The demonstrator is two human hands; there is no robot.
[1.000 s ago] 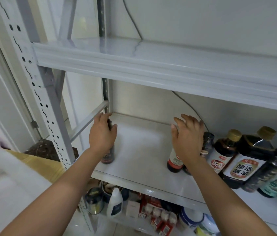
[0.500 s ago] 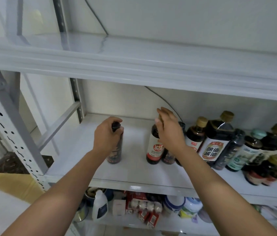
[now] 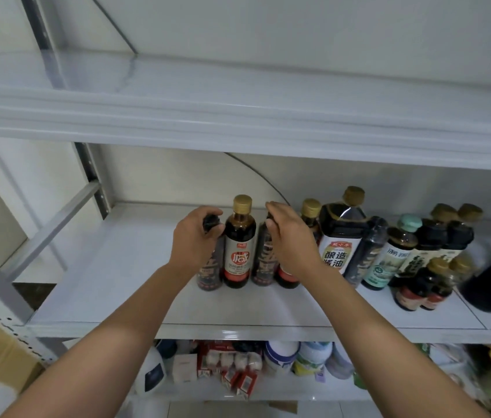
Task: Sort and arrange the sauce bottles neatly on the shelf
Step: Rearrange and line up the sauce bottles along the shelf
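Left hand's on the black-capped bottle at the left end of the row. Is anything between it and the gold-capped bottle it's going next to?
Nothing visible: the black-capped bottle in the left hand already stands against the gold-capped bottle.

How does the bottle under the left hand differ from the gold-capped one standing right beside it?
The black-capped bottle is gripped at the top by the left hand; the gold-capped bottle stands free. The black-capped bottle's cap sits lower than the gold-capped bottle's. Its label is dark, while the gold-capped bottle's is red and tan. Both stand upright and hold dark sauce.
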